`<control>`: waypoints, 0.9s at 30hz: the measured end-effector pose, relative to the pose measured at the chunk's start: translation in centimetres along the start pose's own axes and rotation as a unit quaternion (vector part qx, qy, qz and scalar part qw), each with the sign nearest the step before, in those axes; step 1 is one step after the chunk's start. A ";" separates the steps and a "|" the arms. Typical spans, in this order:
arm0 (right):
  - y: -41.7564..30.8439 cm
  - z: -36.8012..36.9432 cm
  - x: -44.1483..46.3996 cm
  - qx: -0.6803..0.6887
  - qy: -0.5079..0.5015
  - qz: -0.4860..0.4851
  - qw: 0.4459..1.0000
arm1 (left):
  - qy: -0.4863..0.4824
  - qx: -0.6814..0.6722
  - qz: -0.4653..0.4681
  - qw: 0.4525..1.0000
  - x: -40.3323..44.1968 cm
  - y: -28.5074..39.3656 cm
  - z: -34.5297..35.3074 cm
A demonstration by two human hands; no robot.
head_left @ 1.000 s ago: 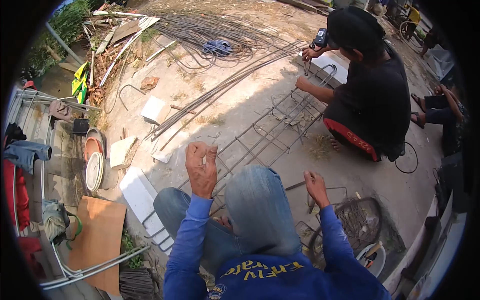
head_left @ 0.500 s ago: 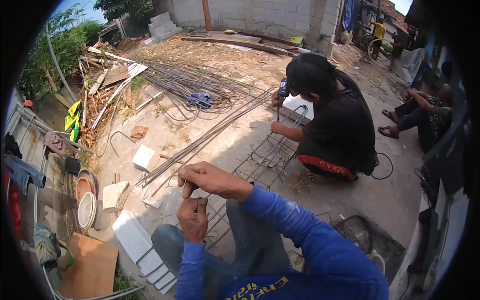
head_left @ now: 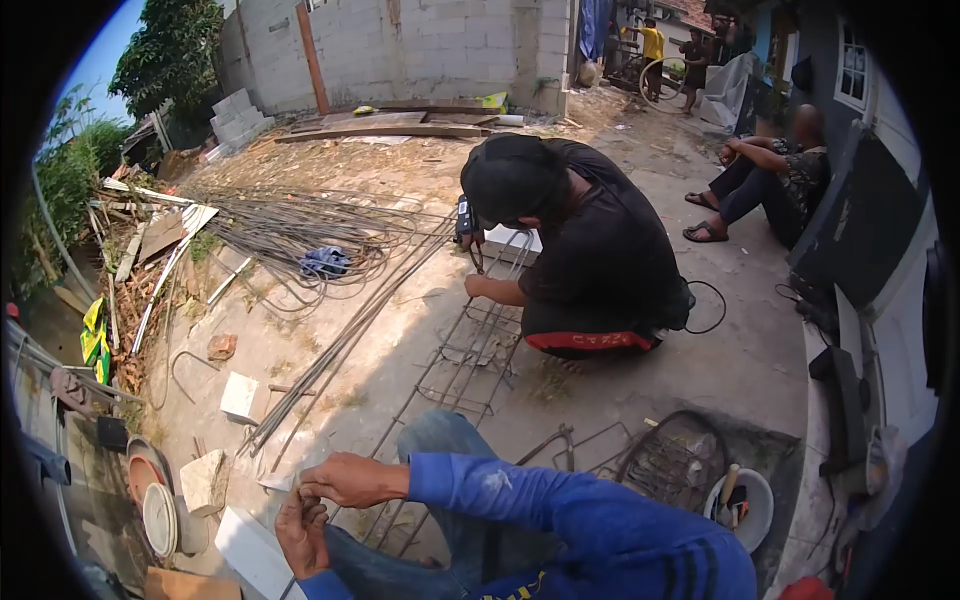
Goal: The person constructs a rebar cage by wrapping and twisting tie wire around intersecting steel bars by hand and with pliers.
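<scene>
My right hand (head_left: 345, 480) is closed, its fingertips pinched together right above the fingers of my left hand (head_left: 302, 532). The left fingers are curled and closed too. Whatever lies between the fingertips is too small to make out. Both hands are raised over my bent knees, above the near end of a rebar cage (head_left: 442, 368). This cage of long bars and stirrups runs away from me along the concrete. At its far end a crouching co-worker (head_left: 590, 240) in a black cap and shirt grips a tool (head_left: 477, 262) against the bars.
Long rebar rods (head_left: 350, 340) lie left of the cage, with a heap of bent bars (head_left: 290, 225) behind. White blocks (head_left: 240, 396) stand at left. To my right are a white bucket (head_left: 765, 505) with tools and a wire basket (head_left: 672, 455). Another person (head_left: 765, 185) sits by the wall.
The view has swung right and up, so my hands sit lower and further left. They remain pinched close together. The bucket and wire basket have come into fuller view.
</scene>
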State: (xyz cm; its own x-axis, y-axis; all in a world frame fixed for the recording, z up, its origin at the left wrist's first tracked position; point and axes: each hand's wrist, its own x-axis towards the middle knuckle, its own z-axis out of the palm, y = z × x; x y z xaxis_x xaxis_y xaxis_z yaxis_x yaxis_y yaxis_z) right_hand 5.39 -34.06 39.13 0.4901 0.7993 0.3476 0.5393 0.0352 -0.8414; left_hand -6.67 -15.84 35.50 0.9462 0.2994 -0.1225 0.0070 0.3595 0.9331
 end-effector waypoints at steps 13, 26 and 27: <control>1.2 1.3 -0.2 -0.203 0.048 -0.101 0.973 | 0.105 0.293 0.135 0.941 -3.1 0.5 0.3; 1.2 2.6 -0.8 -0.197 0.003 -0.085 0.977 | 0.018 0.618 0.269 0.738 -4.8 2.0 -0.4; 1.3 2.9 -0.8 -0.195 0.009 -0.082 0.977 | 0.028 0.619 0.273 0.736 -4.8 2.2 -0.4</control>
State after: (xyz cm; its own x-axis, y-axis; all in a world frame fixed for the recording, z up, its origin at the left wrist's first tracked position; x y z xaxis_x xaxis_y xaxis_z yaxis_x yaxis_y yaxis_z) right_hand 3.70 -32.96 36.61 0.3844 0.7918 0.4747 0.8298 -0.0709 -0.5536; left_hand -11.34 -16.18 38.00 0.9026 0.1482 0.4041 -0.0481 -0.8983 0.4368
